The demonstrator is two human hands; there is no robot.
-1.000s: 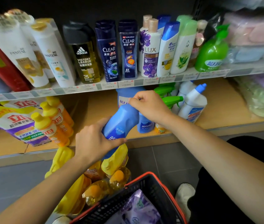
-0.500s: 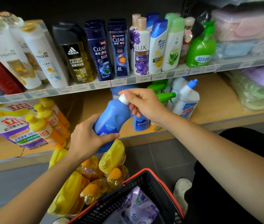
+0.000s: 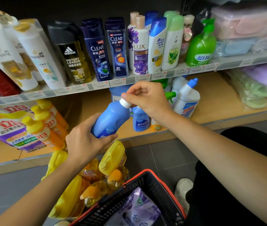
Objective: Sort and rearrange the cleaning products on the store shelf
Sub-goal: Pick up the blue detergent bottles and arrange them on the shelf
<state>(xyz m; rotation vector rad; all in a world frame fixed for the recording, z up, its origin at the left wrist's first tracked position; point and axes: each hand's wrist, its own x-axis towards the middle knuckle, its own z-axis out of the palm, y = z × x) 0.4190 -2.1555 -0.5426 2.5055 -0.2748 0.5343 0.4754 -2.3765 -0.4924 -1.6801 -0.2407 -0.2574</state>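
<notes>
Aslant, blue bottle (image 3: 109, 118) gripped low by left hand (image 3: 83, 142); right hand (image 3: 147, 98) pinches its cap (image 3: 125, 103)

Blue bottle (image 3: 109, 121) w/ white cap (image 3: 125, 103) is held tilted, cap end up & to the right. Lower body is gripped by left hand (image 3: 83, 141); cap is pinched by right hand (image 3: 147, 98), above & right of left hand.

The upper shelf (image 3: 129, 81) carries a row of upright shampoo bottles (image 3: 96, 51) and a green pump bottle (image 3: 200, 48), while the wooden lower shelf (image 3: 211, 101) bears leaning orange detergent bottles (image 3: 47, 128), a refill pouch (image 3: 7, 129), a small blue bottle (image 3: 141, 122) and white blue-capped bottles (image 3: 188, 98).
</notes>
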